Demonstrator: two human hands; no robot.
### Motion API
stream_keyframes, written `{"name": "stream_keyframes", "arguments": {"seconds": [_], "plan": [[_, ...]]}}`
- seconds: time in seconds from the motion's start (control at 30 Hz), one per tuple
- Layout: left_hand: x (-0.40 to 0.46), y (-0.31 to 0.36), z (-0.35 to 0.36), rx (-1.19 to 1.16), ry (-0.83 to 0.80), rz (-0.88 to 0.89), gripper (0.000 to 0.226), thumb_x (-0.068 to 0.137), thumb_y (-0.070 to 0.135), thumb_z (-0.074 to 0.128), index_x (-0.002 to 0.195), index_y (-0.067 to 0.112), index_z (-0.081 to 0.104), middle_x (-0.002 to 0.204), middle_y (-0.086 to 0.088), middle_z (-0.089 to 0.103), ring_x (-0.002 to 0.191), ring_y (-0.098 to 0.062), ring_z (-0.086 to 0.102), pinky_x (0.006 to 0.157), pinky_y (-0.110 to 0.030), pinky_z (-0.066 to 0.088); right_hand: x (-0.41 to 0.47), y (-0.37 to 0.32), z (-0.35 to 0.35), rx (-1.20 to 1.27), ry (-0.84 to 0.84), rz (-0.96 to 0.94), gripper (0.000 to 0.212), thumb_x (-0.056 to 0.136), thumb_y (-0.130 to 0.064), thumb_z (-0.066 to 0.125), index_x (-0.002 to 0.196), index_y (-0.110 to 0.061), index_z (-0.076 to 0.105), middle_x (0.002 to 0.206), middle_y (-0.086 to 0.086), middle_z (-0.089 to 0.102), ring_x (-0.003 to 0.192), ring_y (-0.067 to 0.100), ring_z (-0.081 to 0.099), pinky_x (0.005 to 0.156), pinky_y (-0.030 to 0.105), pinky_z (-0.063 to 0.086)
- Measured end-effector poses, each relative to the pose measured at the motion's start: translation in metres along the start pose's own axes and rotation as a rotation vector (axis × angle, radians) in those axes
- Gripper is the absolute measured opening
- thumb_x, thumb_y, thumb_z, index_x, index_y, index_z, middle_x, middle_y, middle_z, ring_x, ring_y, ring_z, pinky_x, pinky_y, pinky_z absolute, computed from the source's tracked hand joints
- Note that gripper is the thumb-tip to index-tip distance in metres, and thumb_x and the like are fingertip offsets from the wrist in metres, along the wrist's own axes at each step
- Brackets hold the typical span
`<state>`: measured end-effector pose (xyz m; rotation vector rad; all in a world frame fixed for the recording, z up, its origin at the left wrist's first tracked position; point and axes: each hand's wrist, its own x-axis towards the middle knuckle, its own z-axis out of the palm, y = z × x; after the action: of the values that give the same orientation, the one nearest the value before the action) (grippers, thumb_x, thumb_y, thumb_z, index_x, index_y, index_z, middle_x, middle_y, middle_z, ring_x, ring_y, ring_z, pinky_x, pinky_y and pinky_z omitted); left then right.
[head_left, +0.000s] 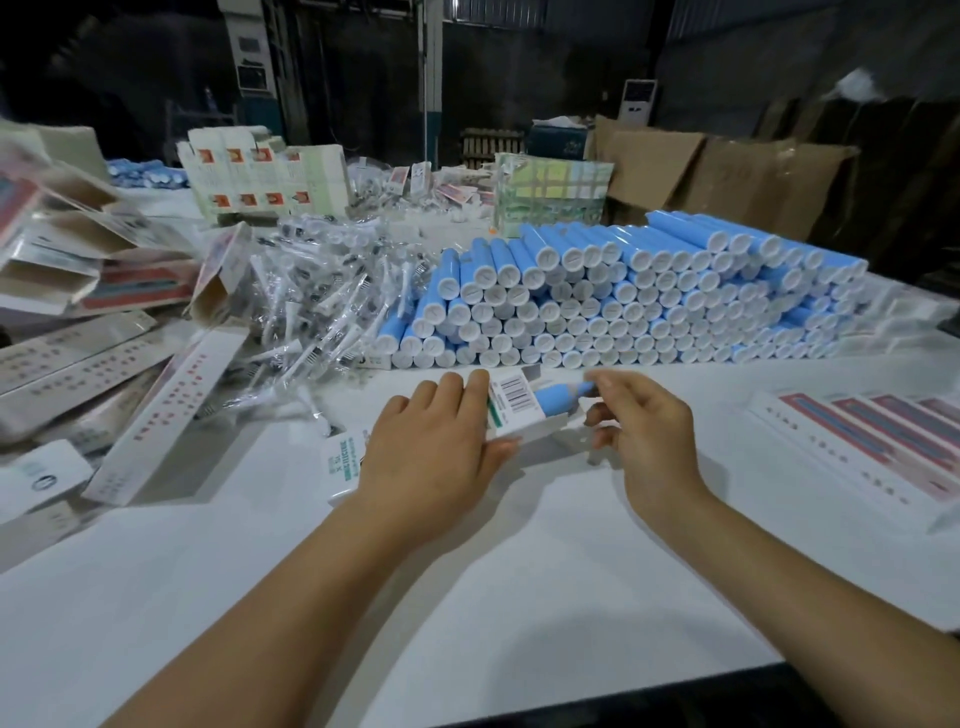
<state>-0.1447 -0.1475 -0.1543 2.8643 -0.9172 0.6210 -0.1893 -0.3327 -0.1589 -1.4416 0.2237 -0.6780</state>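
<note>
Your left hand (436, 447) grips the white box (511, 405), fingers curled over its barcode face and thumb underneath, just in front of the stack of blue tubes (623, 301) on the tabletop (467, 571). Your right hand (644, 431) pinches the outer end of a blue tube (558, 397) whose other end sits inside the box's open end; those fingertips are motion-blurred. Left of the stack lies a heap of clear-bagged white parts (322, 291), further left loose open cartons (104, 312), and to the stack's front right a row of flat printed sleeves (872, 441).
</note>
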Motion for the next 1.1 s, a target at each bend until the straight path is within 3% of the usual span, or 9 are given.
{"name": "stream_keyframes", "arguments": {"seconds": [0.1,0.3,0.43,0.53,0.63,0.7,0.8,0.97,1.1], "plan": [[-0.001,0.000,-0.002,0.001,-0.014,0.001,0.077,0.084,0.064,0.007,0.145,0.018,0.018,0.125,0.000,0.043,0.109,-0.023,0.044,0.085,-0.035,0.033,-0.001,0.002,0.002,0.036,-0.013,0.051,0.037,0.095,-0.015,0.053,0.062,-0.015,0.070,0.062,-0.001,0.067,0.050,0.010,0.051,0.041,0.020,0.040],[-0.003,0.000,-0.002,-0.020,-0.013,0.035,0.068,0.093,0.061,0.023,0.143,0.015,0.021,0.124,-0.002,0.044,0.108,-0.024,0.043,0.084,-0.036,0.031,0.010,-0.002,-0.006,0.067,0.147,0.165,0.031,0.094,-0.021,0.053,0.068,-0.010,0.066,0.060,0.005,0.056,0.043,0.010,0.046,0.038,0.020,0.034],[-0.005,0.005,0.002,-0.038,-0.023,0.078,0.067,0.095,0.057,0.033,0.143,0.012,0.022,0.129,-0.005,0.043,0.111,-0.026,0.042,0.087,-0.039,0.031,0.022,-0.023,0.007,-0.027,0.110,0.048,0.026,0.090,-0.014,0.053,0.068,-0.011,0.066,0.070,0.004,0.063,0.047,0.008,0.048,0.040,0.020,0.037],[-0.006,0.007,0.003,-0.028,-0.016,0.113,0.064,0.094,0.053,0.039,0.140,0.009,0.028,0.126,-0.009,0.045,0.109,-0.029,0.044,0.086,-0.041,0.034,0.029,-0.044,0.042,-0.160,-0.129,-0.128,0.031,0.091,-0.011,0.053,0.065,-0.017,0.068,0.061,-0.004,0.064,0.048,0.007,0.050,0.042,0.020,0.040],[-0.008,0.007,0.005,0.002,-0.033,0.152,0.061,0.095,0.046,0.043,0.140,0.006,0.030,0.128,-0.012,0.046,0.109,-0.031,0.044,0.085,-0.043,0.034,0.033,-0.059,0.095,-0.521,-0.548,-0.388,0.022,0.093,-0.016,0.056,0.077,-0.022,0.069,0.069,-0.010,0.067,0.056,0.006,0.057,0.051,0.016,0.044],[-0.008,0.006,0.006,-0.003,-0.036,0.162,0.059,0.095,0.042,0.043,0.140,0.005,0.033,0.129,-0.014,0.047,0.112,-0.032,0.044,0.089,-0.043,0.034,0.035,-0.060,0.133,-0.891,-0.869,-0.526,0.013,0.093,-0.022,0.058,0.094,-0.028,0.069,0.078,-0.019,0.064,0.068,0.003,0.058,0.062,0.016,0.043],[-0.005,0.005,0.006,-0.017,-0.070,0.159,0.054,0.096,0.038,0.044,0.139,0.006,0.037,0.136,-0.015,0.046,0.120,-0.033,0.042,0.097,-0.047,0.033,0.033,-0.042,0.184,-1.461,-1.216,-0.816,0.039,0.095,-0.019,0.051,0.132,-0.031,0.050,0.112,-0.010,0.053,0.092,0.015,0.054,0.071,0.029,0.042],[-0.007,0.005,0.007,-0.022,-0.066,0.169,0.047,0.094,0.039,0.050,0.133,0.013,0.053,0.142,-0.009,0.048,0.129,-0.032,0.040,0.106,-0.051,0.031,0.023,-0.015,0.223,-1.675,-1.443,-1.058,0.025,0.091,-0.012,0.051,0.115,-0.019,0.054,0.117,0.004,0.042,0.078,0.018,0.039,0.055,0.028,0.027],[-0.006,0.007,0.005,-0.025,-0.057,0.171,0.044,0.091,0.040,0.054,0.129,0.017,0.057,0.139,-0.007,0.050,0.127,-0.031,0.042,0.105,-0.047,0.035,0.024,-0.009,0.224,-1.688,-1.443,-1.078,0.019,0.093,-0.016,0.050,0.111,-0.011,0.053,0.117,0.005,0.042,0.086,0.025,0.049,0.067,0.037,0.042]]}}
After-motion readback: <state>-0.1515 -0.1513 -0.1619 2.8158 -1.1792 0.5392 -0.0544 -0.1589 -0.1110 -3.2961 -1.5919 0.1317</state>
